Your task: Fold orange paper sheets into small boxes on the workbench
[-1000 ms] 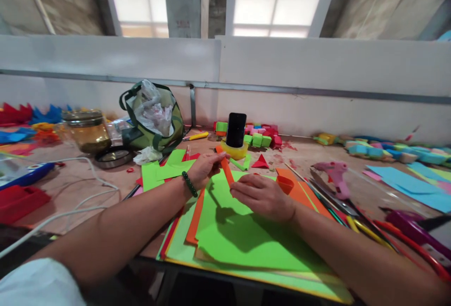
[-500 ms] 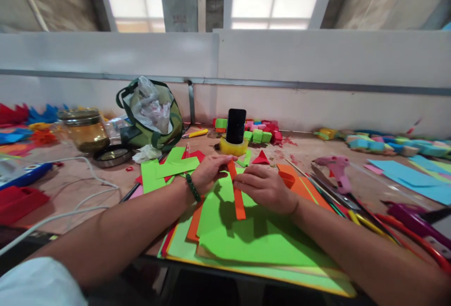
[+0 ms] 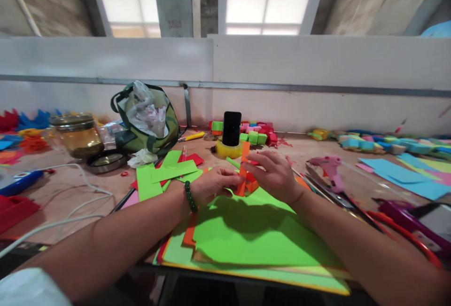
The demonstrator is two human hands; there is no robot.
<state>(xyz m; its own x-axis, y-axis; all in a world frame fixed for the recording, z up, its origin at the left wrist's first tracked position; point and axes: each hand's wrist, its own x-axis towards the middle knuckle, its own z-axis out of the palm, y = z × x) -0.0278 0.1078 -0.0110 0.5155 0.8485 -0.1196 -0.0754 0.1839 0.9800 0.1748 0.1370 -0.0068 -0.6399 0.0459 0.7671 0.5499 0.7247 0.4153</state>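
Note:
An orange paper strip point(image 3: 243, 167) stands upright above a stack of green sheets point(image 3: 260, 235). My left hand point(image 3: 220, 183), with a dark green bead bracelet point(image 3: 190, 196) at its wrist, pinches the strip near its lower end. On the other side, my right hand point(image 3: 276, 174) has its fingertips at the strip's right edge, bent round it. Red and orange paper pieces show just behind, partly covered by the hands. Green strips point(image 3: 174, 169) lie crossed to the left of the hands.
Behind the hands, a phone point(image 3: 231, 129) stands in a yellow tape roll point(image 3: 228, 149). A green bag point(image 3: 151, 118) and glass jar point(image 3: 76, 134) are at the left. At the right lie a pink glue gun point(image 3: 329, 169), scissors and blue sheets point(image 3: 401, 174).
The orange strip has gone from slanting down over the green sheets to upright. My left hand has moved lower on it, and my right hand has risen a little. The view has shifted slightly.

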